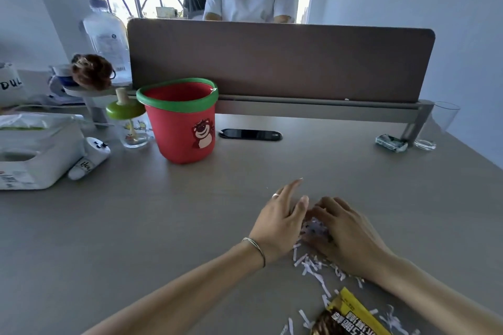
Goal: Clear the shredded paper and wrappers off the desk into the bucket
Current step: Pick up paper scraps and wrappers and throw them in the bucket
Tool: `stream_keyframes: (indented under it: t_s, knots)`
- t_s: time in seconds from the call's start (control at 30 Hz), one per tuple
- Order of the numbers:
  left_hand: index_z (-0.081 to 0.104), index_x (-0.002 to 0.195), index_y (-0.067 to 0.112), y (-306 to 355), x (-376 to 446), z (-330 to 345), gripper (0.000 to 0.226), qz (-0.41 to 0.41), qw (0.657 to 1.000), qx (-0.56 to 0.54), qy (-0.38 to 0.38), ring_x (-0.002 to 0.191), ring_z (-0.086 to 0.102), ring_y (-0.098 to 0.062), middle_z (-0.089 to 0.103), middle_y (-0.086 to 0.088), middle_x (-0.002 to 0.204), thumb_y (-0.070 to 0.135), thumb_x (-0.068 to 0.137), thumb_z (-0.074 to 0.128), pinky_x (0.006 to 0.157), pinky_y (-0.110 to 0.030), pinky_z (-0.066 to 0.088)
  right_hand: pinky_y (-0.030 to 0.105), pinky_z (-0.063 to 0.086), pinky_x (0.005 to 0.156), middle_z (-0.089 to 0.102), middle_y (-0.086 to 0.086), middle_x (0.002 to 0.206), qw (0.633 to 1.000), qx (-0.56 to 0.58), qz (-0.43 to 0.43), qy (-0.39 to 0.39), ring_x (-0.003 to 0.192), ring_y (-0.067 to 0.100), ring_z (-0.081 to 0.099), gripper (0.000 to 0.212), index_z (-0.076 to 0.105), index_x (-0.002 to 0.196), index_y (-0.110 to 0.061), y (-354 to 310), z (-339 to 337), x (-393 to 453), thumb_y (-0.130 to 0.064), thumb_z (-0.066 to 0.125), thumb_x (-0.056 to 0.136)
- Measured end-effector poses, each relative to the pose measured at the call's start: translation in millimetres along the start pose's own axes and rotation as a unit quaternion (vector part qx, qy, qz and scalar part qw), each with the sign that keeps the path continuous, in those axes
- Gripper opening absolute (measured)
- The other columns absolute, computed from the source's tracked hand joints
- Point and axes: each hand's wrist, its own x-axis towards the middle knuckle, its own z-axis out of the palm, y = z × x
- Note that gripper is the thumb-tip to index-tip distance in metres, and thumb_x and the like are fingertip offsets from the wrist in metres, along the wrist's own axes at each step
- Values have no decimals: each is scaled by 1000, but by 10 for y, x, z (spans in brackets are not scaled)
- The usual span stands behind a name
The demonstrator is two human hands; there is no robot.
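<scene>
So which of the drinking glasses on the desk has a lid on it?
The small glass left of the red bucket: it has a green lid. The tall glass at the far right is open.

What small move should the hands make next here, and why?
Probably close both hands on the gathered clump and lift it toward the red bucket. The left hand and right hand cup shredded paper between them, while loose strips and a yellow wrapper lie nearer on the desk.
</scene>
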Motion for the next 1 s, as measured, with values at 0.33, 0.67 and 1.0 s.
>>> stream_keyframes:
  t_s: [0.33, 0.67, 1.0]
  knots:
    - [15, 161, 30, -185, -123, -141, 68, 70, 959, 249, -113, 157, 0, -12, 15, 4, 169, 63, 102, 27, 127, -38, -1, 36, 39, 51, 52, -3, 56, 997, 62, 29, 37, 50, 13, 52, 44, 48, 66, -18, 234, 33, 54, -45, 50, 100]
    - [11, 161, 33, 133, -144, 380, 74, 180, 918, 279, -219, 157, -2, -13, 11, 2, 170, 71, 99, 20, 127, -41, -3, 32, 19, 52, 24, -10, 50, 865, 396, 274, 141, 48, 8, 23, 48, 39, 56, -18, 476, -281, -194, -20, 67, 95]
    - [61, 109, 32, 359, -199, 653, 31, 284, 902, 296, -135, 109, 51, -15, 56, 8, 112, 58, 95, 51, 89, -33, 47, 22, 24, 47, 25, 0, 56, 764, 483, 394, 167, 52, 18, 27, 30, 49, 73, -8, 576, -425, -644, -17, 65, 96]
